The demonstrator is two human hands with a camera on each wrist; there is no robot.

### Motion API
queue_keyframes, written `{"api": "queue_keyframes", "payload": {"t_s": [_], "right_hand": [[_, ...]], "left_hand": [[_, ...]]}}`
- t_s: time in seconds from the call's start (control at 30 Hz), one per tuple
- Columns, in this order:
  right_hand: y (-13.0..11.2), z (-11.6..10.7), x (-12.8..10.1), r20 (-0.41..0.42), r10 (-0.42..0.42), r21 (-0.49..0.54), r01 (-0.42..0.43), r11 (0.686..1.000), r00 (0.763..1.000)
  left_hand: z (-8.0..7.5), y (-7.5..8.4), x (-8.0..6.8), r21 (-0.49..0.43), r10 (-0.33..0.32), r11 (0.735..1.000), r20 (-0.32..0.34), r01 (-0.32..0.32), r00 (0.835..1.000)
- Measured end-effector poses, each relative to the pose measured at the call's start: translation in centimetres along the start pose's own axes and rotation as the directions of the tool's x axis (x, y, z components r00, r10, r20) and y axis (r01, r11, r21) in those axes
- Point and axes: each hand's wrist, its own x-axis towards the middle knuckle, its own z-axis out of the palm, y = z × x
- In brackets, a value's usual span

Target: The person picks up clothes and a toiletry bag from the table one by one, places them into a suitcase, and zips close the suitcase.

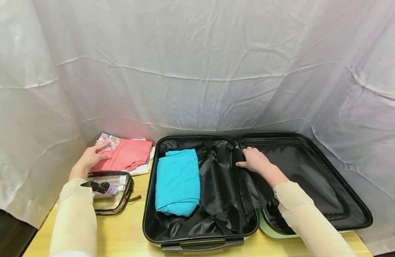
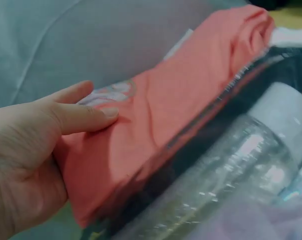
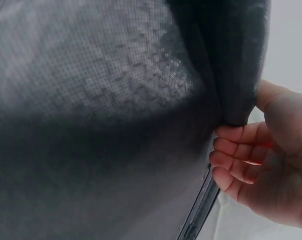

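My left hand (image 1: 89,160) is at the left, over a folded coral-pink garment (image 1: 133,151). In the left wrist view the fingers of my left hand (image 2: 35,145) reach onto its near end; some fingers are hidden. My right hand (image 1: 256,160) pinches the edge of a black fabric divider (image 1: 250,194) at the suitcase's middle hinge. In the right wrist view my right hand (image 3: 276,155) has curled fingers, with the cloth held against the thumb. A folded turquoise garment (image 1: 178,182) lies in the left half of the open suitcase (image 1: 146,210).
A clear zip pouch (image 1: 110,210) with bottles sits in front of the coral garment. Under that garment are white and patterned cloths (image 1: 109,140). The suitcase's right half (image 1: 300,175) lies open on the wooden table (image 1: 120,235). A pale curtain (image 1: 197,71) hangs behind.
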Motion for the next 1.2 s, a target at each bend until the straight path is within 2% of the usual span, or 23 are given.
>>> {"api": "queue_keyframes", "payload": {"t_s": [0.2, 0.3, 0.47, 0.67, 0.9, 1.03, 1.2], "right_hand": [[0.2, 0.2, 0.0, 0.008, 0.01, 0.019, -0.01, 1.0, 1.0], [0.4, 0.1, 0.1, 0.009, 0.015, 0.03, -0.015, 0.999, 1.0], [0.8, 0.2, 0.0, 0.01, 0.015, 0.033, -0.016, 0.999, 1.0], [0.6, 0.2, 0.3, 0.021, 0.008, 0.036, -0.009, 0.999, 1.0], [0.3, 0.1, 0.6, 0.028, 0.001, 0.064, -0.003, 0.998, 1.0], [0.4, 0.2, 0.6, 0.029, -0.003, 0.078, 0.001, 0.997, 1.0], [0.8, 0.4, 0.6, 0.033, 0.005, 0.102, -0.008, 0.995, 0.999]], "left_hand": [[1.2, -0.4, 0.2, 0.041, -0.008, 0.999, -0.058, 0.011, 0.998], [1.5, -0.6, 0.5, 0.086, 0.012, 0.996, -0.093, -0.004, 0.996], [2.4, -0.6, 0.5, 0.141, 0.036, 0.99, -0.163, -0.013, 0.986], [2.7, -0.9, 0.2, 0.172, 0.021, 0.985, -0.229, 0.019, 0.973], [3.0, -1.5, -0.4, 0.151, 0.006, 0.988, -0.306, 0.042, 0.952], [3.3, -1.6, -0.5, 0.094, -0.033, 0.993, -0.321, 0.067, 0.947], [3.6, -1.5, -0.5, 0.049, -0.042, 0.997, -0.332, 0.061, 0.942]]}}
